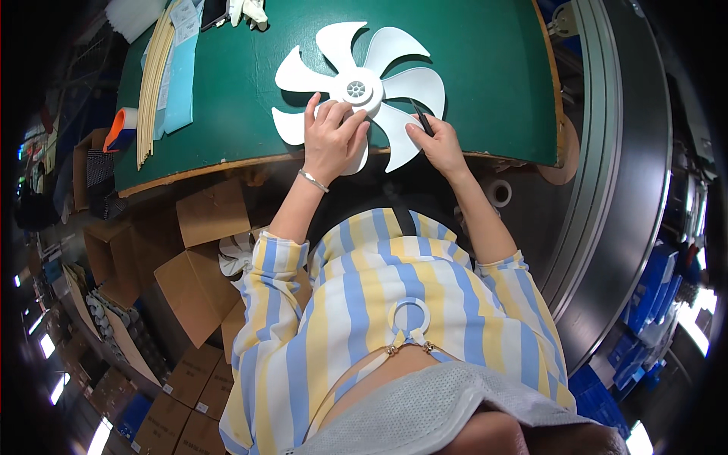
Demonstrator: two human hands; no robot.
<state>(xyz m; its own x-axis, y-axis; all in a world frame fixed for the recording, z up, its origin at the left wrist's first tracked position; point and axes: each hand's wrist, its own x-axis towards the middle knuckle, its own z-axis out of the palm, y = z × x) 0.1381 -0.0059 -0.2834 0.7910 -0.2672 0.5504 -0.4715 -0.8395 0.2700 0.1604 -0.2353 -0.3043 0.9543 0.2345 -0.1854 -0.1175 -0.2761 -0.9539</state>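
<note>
A white plastic fan blade wheel (356,87) with several curved blades lies flat on the green table top (485,83). My left hand (332,136) rests on its near blades beside the round hub, fingers spread and pressing down. A thin dark tool (422,118) is held in my right hand (436,144), its tip against the edge of a near right blade. A thin bracelet sits on my left wrist.
Pale wooden sticks (152,76) and light blue sheets (180,83) lie at the table's left. An orange and white roll (121,127) sits at the left edge. Open cardboard boxes (197,280), one holding more white fan blades (236,254), stand below left. A curved dark conveyor (622,167) runs on the right.
</note>
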